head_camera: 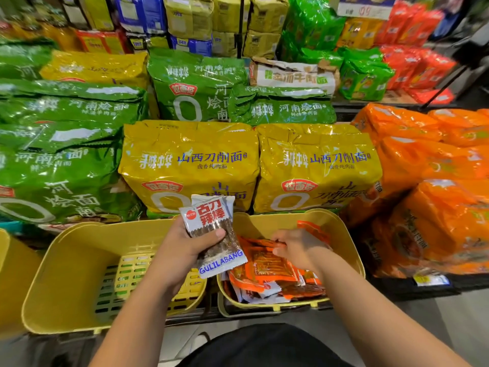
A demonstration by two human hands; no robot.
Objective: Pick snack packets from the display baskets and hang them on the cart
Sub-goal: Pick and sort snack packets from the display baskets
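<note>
Stacked noodle multipacks (pixel 189 165) (green, yellow, orange) fill the display above a grey floor (pixel 434 321).

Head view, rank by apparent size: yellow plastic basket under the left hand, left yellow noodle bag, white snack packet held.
Yellow plastic basket, largest, but nearer than the bag, so unsure.
Yellow noodle bag.
White snack packet, smallest.

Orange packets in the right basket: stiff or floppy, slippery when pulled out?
Probably light and flat: the orange packets lie thin and overlapping in the yellow basket. Likely slippery, given the glossy film. Probably semi-stiff; the similar white packets stand upright in the left hand.
</note>
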